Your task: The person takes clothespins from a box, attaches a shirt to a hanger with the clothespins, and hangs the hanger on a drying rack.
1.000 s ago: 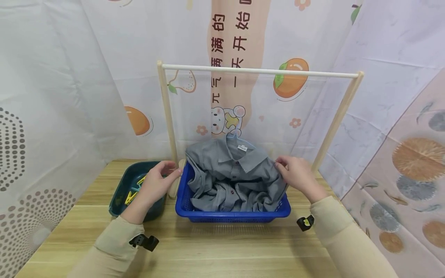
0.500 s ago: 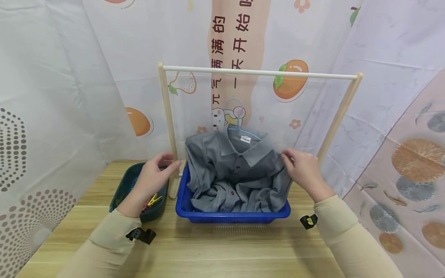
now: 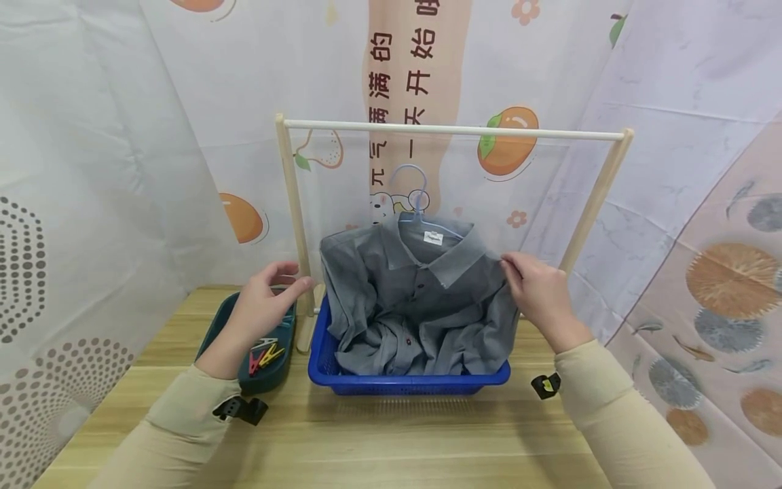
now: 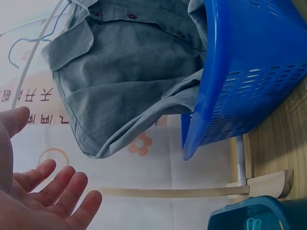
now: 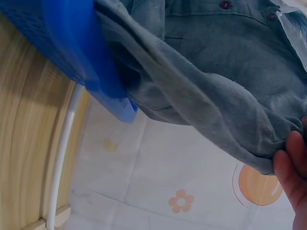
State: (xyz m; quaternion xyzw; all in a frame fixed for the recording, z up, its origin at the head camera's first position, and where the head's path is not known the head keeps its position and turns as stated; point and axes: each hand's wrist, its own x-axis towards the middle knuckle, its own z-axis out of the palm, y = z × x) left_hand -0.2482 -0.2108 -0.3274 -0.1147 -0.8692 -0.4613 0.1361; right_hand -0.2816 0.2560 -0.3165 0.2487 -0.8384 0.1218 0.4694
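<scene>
A grey button-up shirt [image 3: 427,292] on a light blue hanger [image 3: 421,193] rises out of the blue basket [image 3: 409,384], its lower part bunched inside. My right hand [image 3: 537,292] pinches the shirt's shoulder on the right side; in the right wrist view its fingers [image 5: 290,163] press into the cloth. To the left of the other shoulder is my left hand [image 3: 263,302], fingers spread and holding nothing. The left wrist view shows a gap between this hand [image 4: 53,201] and the shirt [image 4: 120,86].
Behind the basket stands a wooden rack with a white crossbar [image 3: 452,128]. A dark green bin [image 3: 269,384] with several coloured clothespins [image 3: 265,356] is at the left, partly behind my left forearm. Printed curtains surround the wooden table [image 3: 391,441].
My right hand has moved up and slightly right, lifting the shirt. The shirt's shoulders and the hanger stand higher, with the hook in view. My left hand has drifted slightly left and up.
</scene>
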